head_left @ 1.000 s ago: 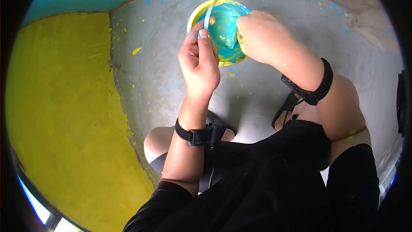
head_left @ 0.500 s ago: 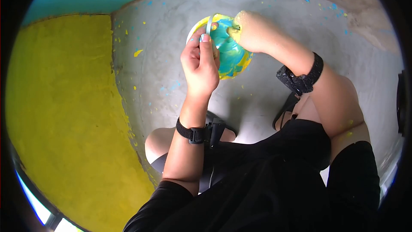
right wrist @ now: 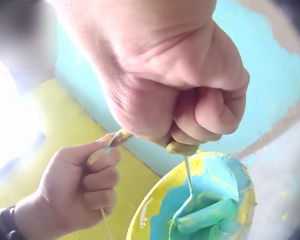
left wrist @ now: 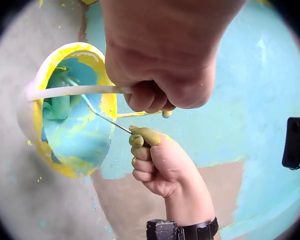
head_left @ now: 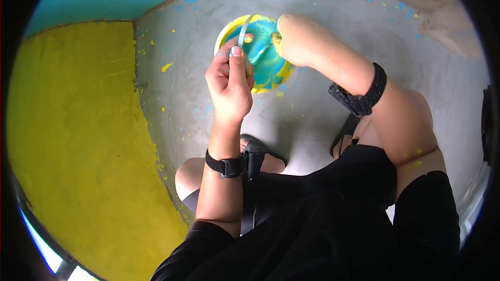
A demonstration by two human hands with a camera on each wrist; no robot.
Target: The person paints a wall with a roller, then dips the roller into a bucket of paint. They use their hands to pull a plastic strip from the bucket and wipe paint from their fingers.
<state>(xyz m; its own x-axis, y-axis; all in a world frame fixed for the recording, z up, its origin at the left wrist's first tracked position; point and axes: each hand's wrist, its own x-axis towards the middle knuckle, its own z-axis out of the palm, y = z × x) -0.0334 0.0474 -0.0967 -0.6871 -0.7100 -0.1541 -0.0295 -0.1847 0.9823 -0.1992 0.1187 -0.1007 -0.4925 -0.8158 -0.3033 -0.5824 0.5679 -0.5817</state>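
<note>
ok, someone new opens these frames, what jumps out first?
The paint bucket on the spattered concrete floor, top centre of the head view, holds swirled blue and yellow paint. The left hand grips its white handle, while the yellow-smeared right hand grips a thin metal rod dipped into the paint. A bright yellow wall fills the left side.

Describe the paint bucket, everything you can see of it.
The paint bucket is small and round and looks like plastic. It is white outside, with the rim and inner wall smeared yellow, and it holds streaky turquoise paint. Its thin white handle is raised and gripped by the left hand. The right hand holds a thin-shafted tool that dips into the paint. The bucket is over the spattered grey floor; whether it rests there cannot be told.
</note>
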